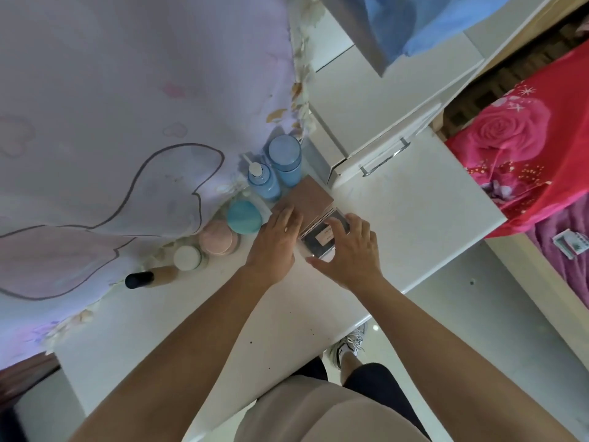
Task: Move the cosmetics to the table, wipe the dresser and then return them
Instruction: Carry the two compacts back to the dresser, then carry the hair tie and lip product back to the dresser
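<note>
On the white dresser top (414, 202) a row of cosmetics lines the wall: two blue bottles (283, 161), a teal jar (243, 216), a pink jar (218, 237), a small white jar (188, 257) and a tan tube with a black cap (149, 277) lying flat. A pinkish-brown box (310, 197) stands beside the bottles. My left hand (275, 240) rests flat against its left side. My right hand (349, 250) grips a clear-edged dark palette (322, 239) leaning against the box.
A pastel cloth (127, 122) covers the wall to the left. White drawer fronts with a metal handle (385, 157) rise behind the dresser. A bed with a red rose blanket (522, 145) lies to the right. My shoe (349, 346) shows on the tiled floor.
</note>
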`<state>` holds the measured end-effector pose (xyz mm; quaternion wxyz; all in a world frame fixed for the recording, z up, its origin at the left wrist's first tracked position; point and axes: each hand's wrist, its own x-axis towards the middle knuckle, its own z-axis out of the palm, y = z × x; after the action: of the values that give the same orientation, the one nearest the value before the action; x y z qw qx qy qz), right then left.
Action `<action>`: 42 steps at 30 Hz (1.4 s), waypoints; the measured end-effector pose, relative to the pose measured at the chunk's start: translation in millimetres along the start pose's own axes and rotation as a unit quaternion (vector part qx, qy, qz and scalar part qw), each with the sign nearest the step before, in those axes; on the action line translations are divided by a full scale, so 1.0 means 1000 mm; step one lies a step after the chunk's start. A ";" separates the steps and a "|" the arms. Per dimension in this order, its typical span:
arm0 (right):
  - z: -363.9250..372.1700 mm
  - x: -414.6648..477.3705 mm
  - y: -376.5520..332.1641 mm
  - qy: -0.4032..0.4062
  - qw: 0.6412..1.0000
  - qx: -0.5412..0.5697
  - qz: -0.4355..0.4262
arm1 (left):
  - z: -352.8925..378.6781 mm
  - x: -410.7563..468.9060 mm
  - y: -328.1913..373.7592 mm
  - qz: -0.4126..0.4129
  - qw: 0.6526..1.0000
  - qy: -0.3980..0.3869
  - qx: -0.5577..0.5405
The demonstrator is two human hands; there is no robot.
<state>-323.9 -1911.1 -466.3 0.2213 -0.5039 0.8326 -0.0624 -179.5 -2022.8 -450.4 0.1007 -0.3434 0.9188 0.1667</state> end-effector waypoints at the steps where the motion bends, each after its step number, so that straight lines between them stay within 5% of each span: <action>1: 0.000 0.001 0.000 -0.011 1.000 -0.014 -0.002 | -0.001 0.000 0.000 -0.002 1.000 -0.004 -0.007; 5: -0.021 0.000 0.007 -0.059 0.998 -0.024 -0.012 | -0.010 -0.012 0.005 0.002 0.997 -0.001 -0.082; 9: -0.069 -0.005 0.012 0.057 0.997 -0.021 -0.045 | -0.042 -0.037 0.010 -0.007 0.994 0.078 -0.072; 14: -0.130 -0.003 -0.002 0.192 0.965 -0.030 -0.176 | -0.096 -0.092 0.023 -0.156 0.956 0.248 0.012; 20: -0.139 -0.018 -0.082 0.198 0.908 0.040 -0.366 | -0.111 -0.209 0.041 -0.339 0.852 0.395 0.061; 24: -0.129 -0.073 -0.156 0.163 0.866 0.065 -0.468 | -0.110 -0.313 0.062 -0.438 0.793 0.414 0.094; 29: -0.117 -0.178 -0.269 0.156 0.767 0.102 -0.613 | -0.124 -0.468 0.083 -0.557 0.697 0.426 0.148; 33: -0.089 -0.310 -0.359 0.127 0.676 0.144 -0.712 | -0.111 -0.620 0.128 -0.641 0.602 0.441 0.182; 42: 0.024 -0.644 -0.471 0.038 0.528 0.164 -0.833 | -0.010 -0.907 0.252 -0.778 0.446 0.398 0.197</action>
<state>322.7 -1578.5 -136.6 0.1154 -0.9205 0.0182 -0.3728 326.5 -1305.9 -109.3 -0.1232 -0.9139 0.2154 -0.3213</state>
